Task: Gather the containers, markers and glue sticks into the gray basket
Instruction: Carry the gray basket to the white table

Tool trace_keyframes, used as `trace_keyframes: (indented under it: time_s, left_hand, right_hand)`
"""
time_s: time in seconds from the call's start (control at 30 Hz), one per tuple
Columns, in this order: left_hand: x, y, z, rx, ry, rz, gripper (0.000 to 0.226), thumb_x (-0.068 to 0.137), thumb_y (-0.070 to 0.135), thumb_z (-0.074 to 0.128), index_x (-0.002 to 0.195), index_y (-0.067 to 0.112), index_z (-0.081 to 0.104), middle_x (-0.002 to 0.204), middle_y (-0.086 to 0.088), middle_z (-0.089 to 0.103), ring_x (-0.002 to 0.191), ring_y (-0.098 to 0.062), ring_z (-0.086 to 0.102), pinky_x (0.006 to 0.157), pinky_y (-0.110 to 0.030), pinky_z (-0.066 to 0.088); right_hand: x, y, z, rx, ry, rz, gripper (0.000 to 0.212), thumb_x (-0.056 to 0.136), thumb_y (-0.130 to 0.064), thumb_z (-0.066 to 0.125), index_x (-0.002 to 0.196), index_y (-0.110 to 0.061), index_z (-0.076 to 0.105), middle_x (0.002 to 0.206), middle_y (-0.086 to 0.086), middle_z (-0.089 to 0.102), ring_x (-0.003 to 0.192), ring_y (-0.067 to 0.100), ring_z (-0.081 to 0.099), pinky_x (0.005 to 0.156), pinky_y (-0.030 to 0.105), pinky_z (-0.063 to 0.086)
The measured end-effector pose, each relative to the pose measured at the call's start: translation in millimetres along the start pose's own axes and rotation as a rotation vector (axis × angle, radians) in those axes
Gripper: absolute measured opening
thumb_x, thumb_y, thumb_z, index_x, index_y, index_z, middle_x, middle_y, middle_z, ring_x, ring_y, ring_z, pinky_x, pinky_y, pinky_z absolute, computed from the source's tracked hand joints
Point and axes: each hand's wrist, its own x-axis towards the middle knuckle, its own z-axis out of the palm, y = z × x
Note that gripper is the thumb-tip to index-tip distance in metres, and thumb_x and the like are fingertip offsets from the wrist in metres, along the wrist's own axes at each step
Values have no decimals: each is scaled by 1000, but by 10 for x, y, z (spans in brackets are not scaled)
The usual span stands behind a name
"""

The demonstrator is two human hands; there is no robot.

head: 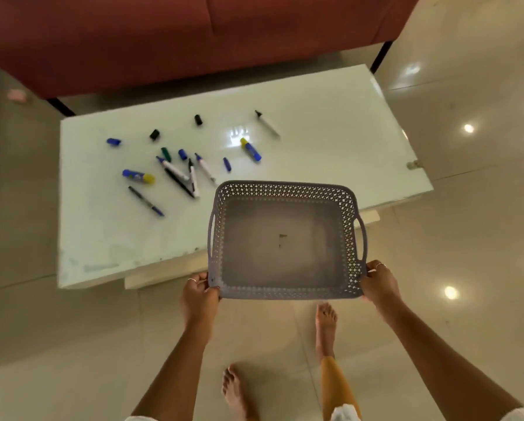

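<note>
Basket (pixel 285 189) was empty, both hands (pixel 198 291) (pixel 379 284) gripping its near corners past the surface (pixel 330 123) edge, so it could've tipped or knocked those loose markers (pixel 175 171) rolling.

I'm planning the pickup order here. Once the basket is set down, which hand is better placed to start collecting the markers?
Probably the left hand. Both hands now grip the gray basket, but the markers lie on the table's left part, nearer that hand than the right hand.

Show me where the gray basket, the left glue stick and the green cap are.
gray basket (pixel 285 189): head view, far rim.
left glue stick (pixel 138 176): head view, middle of body.
green cap (pixel 165 153): head view, its side.
</note>
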Motion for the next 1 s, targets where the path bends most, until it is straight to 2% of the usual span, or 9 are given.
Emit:
trace_keyframes:
  time_s: [0.1, 0.2, 0.27, 0.37, 0.43, 0.5, 0.63, 0.87, 1.0]
  left_hand:
    - [-7, 279, 554, 68, 35, 50, 28, 75, -11, 56, 86, 15, 58, 89, -13, 71, 72, -24, 63, 74, -45, 56]
    - [1, 495, 1087, 63, 50, 48, 27, 76, -10, 59, 93, 11, 59, 95, -16, 71, 78, -25, 64, 80, -48, 56]
    - [3, 607, 1447, 61, 53, 31, 25, 78, -8, 61, 97, 7, 60, 97, -18, 70, 80, -25, 63, 83, -49, 56]
    - [6, 742, 1883, 46, 79, 26, 25, 80, -5, 62, 103, 5, 61, 94, -16, 70, 73, -23, 63, 75, -36, 57]
    - [23, 847, 2173, 26, 84, 28, 24, 83, -3, 62, 105, 5, 61, 94, -15, 69, 72, -22, 63, 71, -28, 55]
    - [55, 940, 2427, 21, 93, 29, 24, 84, -2, 61, 107, 6, 61, 96, -16, 69, 74, -24, 64, 76, -32, 55]
    - [119, 1085, 2840, 32, 116, 34, 23, 86, 1, 61, 108, 8, 60, 104, -19, 70, 80, -26, 65, 84, -41, 56]
    - [191, 1206, 3252, 19, 74, 17, 26, 89, 5, 61, 115, 7, 57, 113, -19, 66, 97, -33, 67, 83, -36, 56]
    - [265, 1188, 3321, 61, 91, 17, 25, 90, 8, 60, 114, 7, 57, 113, -19, 67, 96, -33, 68, 81, -33, 55]
  right_hand:
    - [498, -61, -329, 56, 29, 11, 7, 87, -5, 52, 89, -10, 56, 93, 17, 66, 86, 37, 63, 74, 44, 55]
    - [980, -142, -684, 110, 10, 13, 13, 85, 0, 52, 91, -11, 55, 96, 16, 64, 90, 37, 62, 81, 51, 55]
    - [1281, -185, -938, 132, 9, 10, 14, 84, 1, 53, 92, -11, 56, 94, 14, 63, 90, 36, 63, 82, 49, 56]
    - [1682, -266, -1221, 140, 16, -16, 14, 83, 0, 53, 91, -10, 58, 93, 14, 65, 88, 34, 63, 77, 42, 54]
    - [1957, -315, -1391, 142, 17, -30, 15, 83, 1, 52, 94, -8, 58, 97, 15, 65, 90, 33, 63, 81, 44, 56]
    - [2212, -344, -1521, 143, 4, -36, 19, 84, 2, 51, 99, -5, 60, 102, 17, 65, 94, 34, 63, 84, 49, 55]
    - [2663, -425, -1703, 141, -3, -37, 26, 82, 5, 51, 105, -4, 60, 107, 18, 64, 97, 35, 63, 84, 51, 55]
    - [3234, -617, -1863, 128, -22, -74, 30, 84, 5, 51, 110, -4, 61, 109, 20, 65, 98, 36, 64, 85, 50, 56]
    - [3373, -659, -1832, 121, -33, -106, 32, 83, 7, 47, 109, -3, 61, 107, 19, 66, 94, 36, 65, 83, 49, 57]
